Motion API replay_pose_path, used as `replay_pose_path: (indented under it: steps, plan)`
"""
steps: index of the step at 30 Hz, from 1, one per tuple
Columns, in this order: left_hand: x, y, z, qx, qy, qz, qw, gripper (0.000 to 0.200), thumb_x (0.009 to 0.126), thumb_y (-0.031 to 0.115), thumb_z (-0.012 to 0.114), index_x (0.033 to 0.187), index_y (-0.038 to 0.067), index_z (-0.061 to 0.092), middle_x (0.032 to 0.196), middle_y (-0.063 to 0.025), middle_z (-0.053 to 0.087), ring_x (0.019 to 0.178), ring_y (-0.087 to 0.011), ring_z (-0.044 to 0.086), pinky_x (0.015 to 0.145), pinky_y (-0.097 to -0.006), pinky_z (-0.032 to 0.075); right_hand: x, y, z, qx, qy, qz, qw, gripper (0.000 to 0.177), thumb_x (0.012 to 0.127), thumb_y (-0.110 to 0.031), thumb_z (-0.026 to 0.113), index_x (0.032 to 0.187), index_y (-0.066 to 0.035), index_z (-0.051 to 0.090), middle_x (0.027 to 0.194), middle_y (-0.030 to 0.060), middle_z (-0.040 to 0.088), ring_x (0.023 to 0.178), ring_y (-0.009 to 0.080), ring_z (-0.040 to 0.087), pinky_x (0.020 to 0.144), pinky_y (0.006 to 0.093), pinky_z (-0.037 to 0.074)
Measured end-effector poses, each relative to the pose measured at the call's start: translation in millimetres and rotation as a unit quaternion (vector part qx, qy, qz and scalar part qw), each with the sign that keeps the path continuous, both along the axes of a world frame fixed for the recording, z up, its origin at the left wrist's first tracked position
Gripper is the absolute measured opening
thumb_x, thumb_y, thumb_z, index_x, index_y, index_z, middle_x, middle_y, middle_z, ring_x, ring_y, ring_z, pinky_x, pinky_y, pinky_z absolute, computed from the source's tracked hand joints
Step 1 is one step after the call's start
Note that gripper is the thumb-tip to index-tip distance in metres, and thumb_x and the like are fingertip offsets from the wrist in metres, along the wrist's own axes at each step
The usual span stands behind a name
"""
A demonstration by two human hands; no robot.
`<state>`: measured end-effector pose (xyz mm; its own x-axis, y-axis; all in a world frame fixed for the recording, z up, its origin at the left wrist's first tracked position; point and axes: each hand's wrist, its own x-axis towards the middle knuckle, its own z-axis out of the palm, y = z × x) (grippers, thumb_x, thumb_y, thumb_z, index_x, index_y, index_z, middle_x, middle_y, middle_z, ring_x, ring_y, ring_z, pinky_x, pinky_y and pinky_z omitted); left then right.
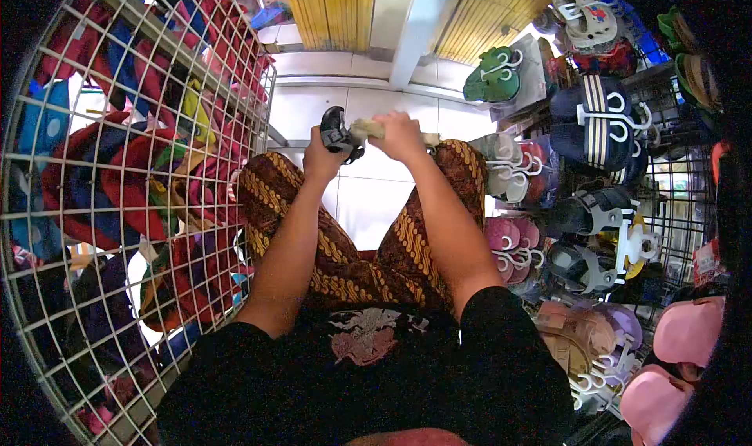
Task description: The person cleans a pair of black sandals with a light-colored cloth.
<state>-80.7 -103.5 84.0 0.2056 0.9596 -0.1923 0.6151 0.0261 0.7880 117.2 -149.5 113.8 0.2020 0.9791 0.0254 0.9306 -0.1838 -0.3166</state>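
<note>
My left hand [319, 161] is closed around a black sandal [335, 130] with greyish parts, held up over the white floor between my knees. Pale and blurred, a brush-like thing [365, 130] is gripped in my right hand [401, 138]. Its near end touches or lies just beside the sandal's right side, and its other end [431, 139] pokes out past my fingers. The sole of the sandal is partly hidden by my left hand.
A white wire grid [125, 168] with colourful footwear behind it rises at my left. On the right, sandals hang on white hooks, among them a green pair [493, 76], a dark striped pair [599, 125] and a pink pair [689, 328]. Ahead is a white frame post [419, 35].
</note>
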Motion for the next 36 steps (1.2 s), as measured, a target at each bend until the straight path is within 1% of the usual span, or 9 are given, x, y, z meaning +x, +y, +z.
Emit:
replay_pose_path:
  steps: [9, 13, 15, 19, 23, 27, 30, 33, 36]
  plan:
    - [6.1, -8.3, 5.4, 0.005, -0.005, 0.001, 1.000, 0.062, 0.066, 0.023, 0.083, 0.113, 0.010, 0.047, 0.097, -0.0163, 0.069, 0.093, -0.0379, 0.066, 0.078, -0.0432, 0.052, -1.6, 0.3, -7.4, 0.024, 0.048, -0.018, 0.998, 0.036, 0.075, -0.035, 0.077, 0.107, -0.022, 0.068, 0.101, 0.0087, 0.065, 0.100, 0.0315, 0.061, 0.081, 0.0487, 0.049]
    - [9.0, -7.3, 2.2, -0.025, -0.050, 0.030, 0.998, 0.058, 0.068, 0.017, 0.082, 0.113, 0.006, 0.046, 0.099, -0.0176, 0.067, 0.093, -0.0358, 0.067, 0.079, -0.0423, 0.052, -1.6, 8.0, -1.5, 0.154, 0.053, -0.058, 0.985, 0.038, 0.070, -0.030, 0.081, 0.104, -0.014, 0.070, 0.100, 0.0107, 0.065, 0.097, 0.0332, 0.060, 0.079, 0.0455, 0.049]
    - [8.3, -4.6, -12.4, -0.060, -0.122, 0.064, 0.989, 0.056, 0.069, 0.014, 0.081, 0.112, 0.004, 0.046, 0.101, -0.0175, 0.066, 0.092, -0.0340, 0.067, 0.079, -0.0417, 0.053, -0.6, 5.8, -3.8, 0.107, 0.084, 0.038, 0.990, 0.042, 0.069, -0.030, 0.082, 0.106, -0.013, 0.070, 0.102, 0.0113, 0.065, 0.097, 0.0345, 0.060, 0.081, 0.0458, 0.049]
    - [6.7, -1.6, -3.8, -0.296, -0.349, 0.155, 0.876, 0.044, 0.080, 0.008, 0.072, 0.116, 0.006, 0.048, 0.109, -0.0152, 0.062, 0.096, -0.0261, 0.066, 0.079, -0.0432, 0.060, 11.2, 14.8, -20.2, 0.197, 0.074, -0.178, 0.961, 0.040, 0.076, -0.029, 0.076, 0.110, -0.010, 0.066, 0.101, 0.0162, 0.064, 0.097, 0.0397, 0.058, 0.082, 0.0491, 0.049]
    - [-0.4, 10.2, -40.3, -0.356, -0.513, 0.153, 0.766, 0.038, 0.088, 0.012, 0.067, 0.120, 0.006, 0.049, 0.113, -0.0148, 0.061, 0.098, -0.0270, 0.066, 0.081, -0.0429, 0.061, 27.5, 15.1, -15.8, 0.184, 0.272, -0.190, 0.925, 0.041, 0.081, -0.027, 0.068, 0.118, -0.010, 0.060, 0.104, 0.0194, 0.067, 0.095, 0.0425, 0.062, 0.085, 0.0484, 0.051]
    - [-1.5, 22.1, -58.0, -0.442, -0.594, 0.220, 0.635, 0.038, 0.089, 0.018, 0.068, 0.120, 0.004, 0.052, 0.111, -0.0148, 0.063, 0.099, -0.0290, 0.066, 0.083, -0.0380, 0.061, 28.4, 14.1, -24.8, 0.078, 0.443, -0.158, 0.879, 0.048, 0.082, -0.027, 0.068, 0.125, -0.007, 0.058, 0.106, 0.0176, 0.069, 0.097, 0.0317, 0.067, 0.086, 0.0396, 0.052]
    - [-3.2, 23.4, -49.6, -0.447, -0.617, 0.205, 0.614, 0.037, 0.089, 0.018, 0.069, 0.116, -0.002, 0.052, 0.112, -0.0175, 0.062, 0.102, -0.0301, 0.065, 0.086, -0.0381, 0.061, 17.8, 8.2, -2.3, 0.015, 0.531, -0.131, 0.837, 0.050, 0.082, -0.034, 0.070, 0.121, -0.004, 0.061, 0.102, 0.0150, 0.070, 0.093, 0.0242, 0.068, 0.084, 0.0355, 0.053]
    - [-2.0, 20.3, -45.0, -0.457, -0.617, 0.205, 0.606, 0.034, 0.091, 0.014, 0.065, 0.116, -0.006, 0.051, 0.112, -0.0192, 0.061, 0.102, -0.0312, 0.065, 0.089, -0.0392, 0.060, 10.6, 7.5, -6.1, -0.018, 0.400, -0.026, 0.916, 0.044, 0.087, -0.035, 0.070, 0.116, -0.002, 0.064, 0.091, 0.0091, 0.069, 0.081, 0.0174, 0.064, 0.071, 0.0319, 0.052]
    - [1.3, 17.8, -45.0, -0.468, -0.620, 0.191, 0.600, 0.030, 0.094, 0.011, 0.060, 0.115, -0.008, 0.050, 0.113, -0.0200, 0.061, 0.102, -0.0320, 0.065, 0.093, -0.0391, 0.059, 4.0, 15.4, -34.8, 0.043, 0.513, -0.152, 0.844, 0.043, 0.087, -0.039, 0.072, 0.110, -0.002, 0.067, 0.088, 0.0060, 0.068, 0.077, 0.0156, 0.062, 0.071, 0.0315, 0.051]
